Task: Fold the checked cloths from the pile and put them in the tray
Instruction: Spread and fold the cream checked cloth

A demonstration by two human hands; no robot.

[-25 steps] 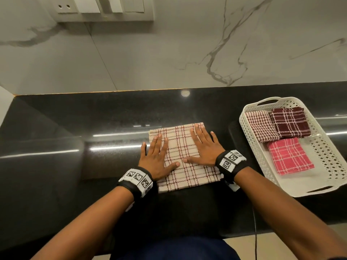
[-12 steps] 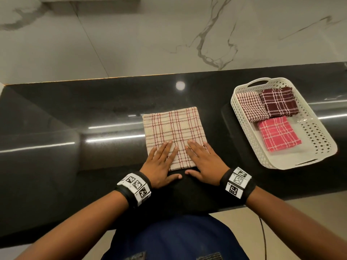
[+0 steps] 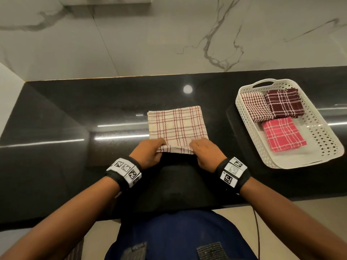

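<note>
- The black polished counter (image 3: 75, 113) carries everything; no pile of unfolded cloths shows in this view.
- The white perforated tray (image 3: 244, 119) sits at the right of the counter, well apart from the hands. Its near half has bare floor.
- The cream checked cloth (image 3: 177, 124) lies flat at the middle of the counter, already folded into a rough square of several layers. Only its near edge is raised off the surface.
- This cloth looks light, soft and limp. It likely sags between two holding points, and its layers may slip apart on the glossy counter. The best hold is at both near corners, pinching through every layer.
- Three folded cloths lie in the tray: a pink cloth (image 3: 282, 135) nearest, with a maroon cloth (image 3: 283, 104) and a small-check cloth (image 3: 255, 107) side by side behind it.
- The left hand (image 3: 148, 152) has its fingers curled round the near left corner of the cream cloth, pinching it.
- The right hand (image 3: 204, 152) pinches the near right corner the same way. The raised edge runs taut between the two hands, and the rest of the cloth stretches away beyond them.
- Each wrist wears a black band with printed markers.
</note>
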